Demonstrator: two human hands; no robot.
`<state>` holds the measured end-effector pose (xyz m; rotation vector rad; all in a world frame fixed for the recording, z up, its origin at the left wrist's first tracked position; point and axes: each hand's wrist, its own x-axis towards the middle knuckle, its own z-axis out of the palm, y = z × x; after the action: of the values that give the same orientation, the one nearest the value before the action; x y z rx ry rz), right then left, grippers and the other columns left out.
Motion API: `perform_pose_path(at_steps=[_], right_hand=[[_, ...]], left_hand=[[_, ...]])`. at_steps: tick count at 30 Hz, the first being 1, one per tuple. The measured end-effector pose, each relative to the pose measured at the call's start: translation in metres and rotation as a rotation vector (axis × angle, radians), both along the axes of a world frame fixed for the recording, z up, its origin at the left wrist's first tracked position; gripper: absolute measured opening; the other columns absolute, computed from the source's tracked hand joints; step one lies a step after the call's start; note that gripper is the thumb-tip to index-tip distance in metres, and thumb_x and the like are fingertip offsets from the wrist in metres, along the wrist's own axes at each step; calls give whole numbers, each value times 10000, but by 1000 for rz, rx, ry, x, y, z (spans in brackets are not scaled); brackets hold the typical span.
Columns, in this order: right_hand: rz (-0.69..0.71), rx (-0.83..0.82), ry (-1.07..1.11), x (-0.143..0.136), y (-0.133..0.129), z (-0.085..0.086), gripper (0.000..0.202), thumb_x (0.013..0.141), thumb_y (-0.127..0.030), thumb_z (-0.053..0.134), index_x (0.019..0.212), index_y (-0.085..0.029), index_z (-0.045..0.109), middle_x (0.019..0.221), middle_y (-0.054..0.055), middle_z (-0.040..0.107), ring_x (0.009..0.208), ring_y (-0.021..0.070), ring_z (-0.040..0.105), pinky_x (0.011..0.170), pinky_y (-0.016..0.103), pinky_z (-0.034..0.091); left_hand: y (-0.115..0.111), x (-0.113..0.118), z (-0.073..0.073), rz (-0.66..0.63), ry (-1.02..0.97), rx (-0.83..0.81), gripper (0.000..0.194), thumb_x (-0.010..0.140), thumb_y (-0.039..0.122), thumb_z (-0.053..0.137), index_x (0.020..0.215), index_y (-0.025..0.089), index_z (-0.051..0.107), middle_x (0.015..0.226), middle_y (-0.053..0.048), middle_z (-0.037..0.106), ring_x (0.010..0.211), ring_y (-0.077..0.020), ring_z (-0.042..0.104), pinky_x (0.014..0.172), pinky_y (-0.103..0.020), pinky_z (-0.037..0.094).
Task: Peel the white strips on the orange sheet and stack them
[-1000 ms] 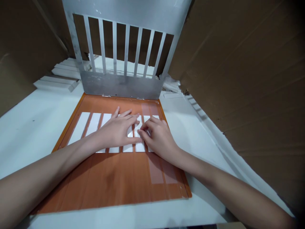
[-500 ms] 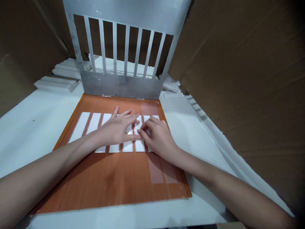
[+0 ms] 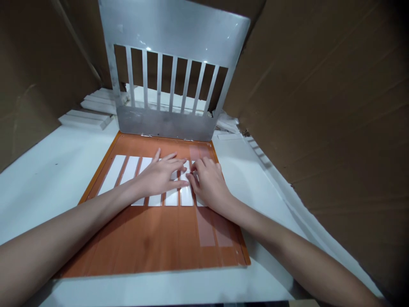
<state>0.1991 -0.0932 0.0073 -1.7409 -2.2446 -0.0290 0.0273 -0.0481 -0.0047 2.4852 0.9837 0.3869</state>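
My left hand [image 3: 161, 175] lies with its fingers spread over a row of several white strips [image 3: 111, 174], set side by side on an orange board [image 3: 150, 243]. Close to its fingertips, my right hand [image 3: 209, 181] is closed over the right end of the row, thumb and fingers drawn together in a pinch. Whatever is between those fingers is too small or hidden. Beneath the right hand one white strip [image 3: 186, 196] shows beside the thumb, and other strips are partly covered by both hands. Paler translucent bands [image 3: 206, 232] run along the board's right side.
A metal plate [image 3: 166, 125] with long slots stands raised at the board's far edge, joined there by hinges. Stacked white strips [image 3: 84, 119] lie at the back left of the white table [image 3: 47, 166]. Cardboard walls [image 3: 319, 106] rise around it.
The camera view has shifted slightly, so the plate and board sit lower in the picture. Both hands stay at nearly the same place over the strips, the right hand's fingers shifting a little.
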Motion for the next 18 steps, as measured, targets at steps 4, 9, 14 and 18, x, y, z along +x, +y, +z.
perform_pose_path(at_steps=[4,9,14,18], right_hand=[[148,-20,-111,-7,-23,17,205,793,-66,421,862,-142,599,899,106,604,790,201,532,626,292,345],[226,-351,-340,-22,-54,34,218,718,-10,457,766,-127,634,813,77,663,599,166,579,432,293,207],[276,-368,-453,-25,-57,36,260,746,-35,467,939,-71,638,937,150,667,634,189,621,432,279,279],[302,-352,-478,-25,-57,35,241,750,-54,483,940,-62,631,981,176,648,660,200,632,466,270,348]], left_hand=[[1,2,0,6,-3,23,288,864,500,453,905,234,554,1251,-12,554,1335,-283,253,1035,-633,-12],[3,5,-1,40,19,71,249,910,407,398,904,234,578,1124,-4,627,1324,-259,279,1048,-613,18],[3,5,1,3,58,142,376,831,570,452,917,229,586,1313,-25,494,1343,-299,208,1056,-601,62],[2,6,5,13,96,218,515,761,659,478,1002,213,570,1406,-56,374,1353,-325,150,1073,-573,67]])
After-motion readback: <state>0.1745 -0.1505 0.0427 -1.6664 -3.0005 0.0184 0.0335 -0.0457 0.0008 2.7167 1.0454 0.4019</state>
